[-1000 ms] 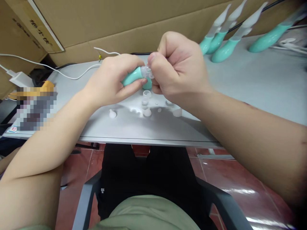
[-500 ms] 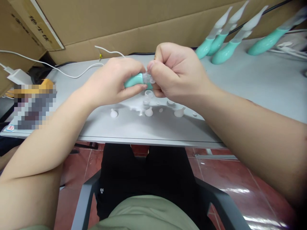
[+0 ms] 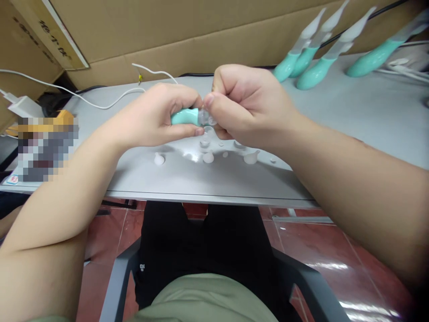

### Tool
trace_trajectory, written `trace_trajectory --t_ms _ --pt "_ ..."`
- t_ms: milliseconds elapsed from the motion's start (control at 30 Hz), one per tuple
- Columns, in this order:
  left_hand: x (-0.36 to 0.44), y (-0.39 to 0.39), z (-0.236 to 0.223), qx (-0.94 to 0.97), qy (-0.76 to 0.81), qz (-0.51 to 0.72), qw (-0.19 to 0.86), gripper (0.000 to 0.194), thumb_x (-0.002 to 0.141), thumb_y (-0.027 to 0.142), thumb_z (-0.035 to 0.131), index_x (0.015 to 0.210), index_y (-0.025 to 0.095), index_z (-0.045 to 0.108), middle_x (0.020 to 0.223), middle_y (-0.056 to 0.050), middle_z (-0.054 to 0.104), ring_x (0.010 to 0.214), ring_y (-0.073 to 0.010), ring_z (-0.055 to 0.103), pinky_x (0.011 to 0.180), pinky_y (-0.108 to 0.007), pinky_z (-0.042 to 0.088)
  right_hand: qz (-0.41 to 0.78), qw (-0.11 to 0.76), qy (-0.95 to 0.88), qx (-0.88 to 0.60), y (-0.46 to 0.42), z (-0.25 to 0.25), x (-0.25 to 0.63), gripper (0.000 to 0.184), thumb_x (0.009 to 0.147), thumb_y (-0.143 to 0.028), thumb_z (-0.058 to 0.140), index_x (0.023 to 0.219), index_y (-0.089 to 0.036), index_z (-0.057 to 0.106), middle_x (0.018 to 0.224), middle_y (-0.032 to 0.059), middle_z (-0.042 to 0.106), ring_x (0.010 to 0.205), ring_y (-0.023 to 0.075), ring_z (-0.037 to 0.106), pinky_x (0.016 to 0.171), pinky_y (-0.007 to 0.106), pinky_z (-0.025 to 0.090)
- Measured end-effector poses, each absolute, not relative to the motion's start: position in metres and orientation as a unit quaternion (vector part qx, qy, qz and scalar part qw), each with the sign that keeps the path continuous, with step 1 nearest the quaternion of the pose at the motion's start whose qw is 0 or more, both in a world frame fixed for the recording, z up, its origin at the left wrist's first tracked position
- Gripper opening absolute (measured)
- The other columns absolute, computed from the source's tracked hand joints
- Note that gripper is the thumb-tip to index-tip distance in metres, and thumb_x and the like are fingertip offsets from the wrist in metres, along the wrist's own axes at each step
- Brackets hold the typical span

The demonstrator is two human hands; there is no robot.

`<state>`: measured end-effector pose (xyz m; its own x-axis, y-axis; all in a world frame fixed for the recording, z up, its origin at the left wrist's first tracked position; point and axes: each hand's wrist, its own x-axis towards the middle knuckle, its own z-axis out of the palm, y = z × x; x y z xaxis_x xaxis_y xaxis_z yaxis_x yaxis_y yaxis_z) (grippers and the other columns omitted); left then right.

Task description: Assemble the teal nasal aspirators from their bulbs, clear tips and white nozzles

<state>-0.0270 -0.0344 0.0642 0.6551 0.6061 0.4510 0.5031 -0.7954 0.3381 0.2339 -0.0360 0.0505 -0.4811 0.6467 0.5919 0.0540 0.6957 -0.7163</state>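
A teal nasal aspirator lies sideways between my hands above the table. My left hand is wrapped round its teal body, thumb along the near side. At the clear plastic collar, my right hand is closed in a fist, thumb and finger pinched on the clear end part, which is mostly hidden by the fingers. Just below the hands on the table are a clear cup-like part, a white silicone tip, another tip to the left and a wider white piece to the right.
Three teal aspirators with pointed white tips stand at the back right, one of them nearest. Another aspirator leans farther right beside white cables. A white cable crosses the left, near a charger. Cardboard walls the back.
Both hands have shifted slightly toward me with the aspirator, and its body has tilted a little. The left thumb has moved down off the clear collar. The table parts stay put.
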Motion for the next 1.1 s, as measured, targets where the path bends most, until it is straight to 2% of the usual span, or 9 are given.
trace_trajectory --t_ms 133,233,367,467,767,867,933,1033,1100 --pt "-0.029 -0.038 0.066 0.909 0.299 0.267 0.113 0.049 0.104 0.076 0.092 0.101 0.030 0.075 0.087 -0.004 0.069 0.087 -0.0297 0.073 0.090 -0.050 0.069 0.293 0.430 -0.823 -0.226 -0.040 0.053 0.236 0.038 0.108 -0.006 0.070 0.082 -0.023 0.048 0.083 0.0011 0.061 0.083 0.0154 0.052 0.080 0.033 0.045" --pt "-0.027 -0.041 0.069 0.909 0.298 0.272 0.108 0.049 0.106 0.078 0.090 0.103 0.030 0.077 0.090 -0.004 0.074 0.089 -0.0298 0.075 0.092 -0.050 0.070 0.258 0.452 -0.818 -0.247 -0.046 0.053 0.233 0.036 0.110 -0.021 0.070 0.085 -0.026 0.045 0.082 0.0022 0.059 0.085 0.0200 0.057 0.083 0.037 0.050" --pt "-0.023 -0.038 0.068 0.906 0.295 0.294 0.075 0.044 0.110 0.073 0.085 0.103 0.030 0.077 0.096 -0.007 0.080 0.092 -0.0308 0.078 0.095 -0.051 0.070 0.233 0.495 -0.789 -0.281 -0.055 0.050 0.230 0.044 0.115 -0.046 0.072 0.086 -0.030 0.043 0.076 0.0032 0.052 0.085 0.0285 0.061 0.087 0.046 0.055" --pt "-0.019 -0.033 0.064 0.908 0.285 0.301 0.056 0.045 0.108 0.074 0.084 0.101 0.030 0.077 0.094 -0.007 0.079 0.092 -0.0318 0.078 0.095 -0.052 0.071 0.253 0.488 -0.771 -0.321 -0.056 0.047 0.228 0.049 0.112 -0.052 0.080 0.087 -0.032 0.044 0.070 0.0029 0.050 0.084 0.0325 0.065 0.087 0.049 0.058" --pt "-0.013 -0.033 0.057 0.900 0.279 0.323 0.094 0.048 0.118 0.077 0.071 0.123 0.031 0.083 0.116 -0.007 0.087 0.109 -0.0317 0.086 0.105 -0.050 0.074 0.248 0.519 -0.777 -0.257 -0.041 0.048 0.226 0.061 0.115 -0.068 0.081 0.089 -0.029 0.043 0.080 0.0027 0.047 0.079 0.0253 0.050 0.083 0.044 0.048" --pt "-0.022 -0.027 0.059 0.899 0.302 0.310 0.073 0.044 0.116 0.075 0.072 0.117 0.032 0.081 0.106 -0.006 0.085 0.099 -0.0291 0.081 0.095 -0.048 0.069 0.204 0.536 -0.779 -0.252 -0.051 0.049 0.229 0.034 0.121 -0.050 0.076 0.107 -0.029 0.052 0.078 -0.0032 0.047 0.069 0.0213 0.043 0.077 0.042 0.042" --pt "-0.030 -0.023 0.062 0.900 0.312 0.300 0.059 0.049 0.113 0.080 0.074 0.111 0.032 0.080 0.099 -0.006 0.083 0.092 -0.0282 0.076 0.088 -0.049 0.064 0.116 0.496 -0.829 -0.230 -0.059 0.045 0.229 0.012 0.122 -0.033 0.065 0.113 -0.027 0.059 0.086 -0.0012 0.057 0.072 0.0204 0.047 0.081 0.041 0.042" --pt "-0.037 -0.021 0.069 0.902 0.330 0.275 0.047 0.062 0.116 0.091 0.067 0.112 0.030 0.078 0.103 -0.005 0.081 0.092 -0.0238 0.068 0.086 -0.049 0.057 0.063 0.397 -0.904 -0.149 -0.068 0.034 0.220 0.020 0.119 -0.034 0.066 0.105 -0.024 0.074 0.094 0.0049 0.072 0.084 0.0234 0.059 0.083 0.042 0.041" --pt "-0.039 -0.022 0.073 0.905 0.356 0.226 0.047 0.068 0.124 0.093 0.053 0.122 0.030 0.077 0.111 -0.003 0.080 0.093 -0.0187 0.060 0.088 -0.048 0.055 0.004 0.315 -0.943 -0.106 -0.073 0.025 0.212 0.023 0.123 -0.030 0.066 0.117 -0.020 0.086 0.106 0.0109 0.081 0.096 0.0275 0.063 0.090 0.045 0.045"
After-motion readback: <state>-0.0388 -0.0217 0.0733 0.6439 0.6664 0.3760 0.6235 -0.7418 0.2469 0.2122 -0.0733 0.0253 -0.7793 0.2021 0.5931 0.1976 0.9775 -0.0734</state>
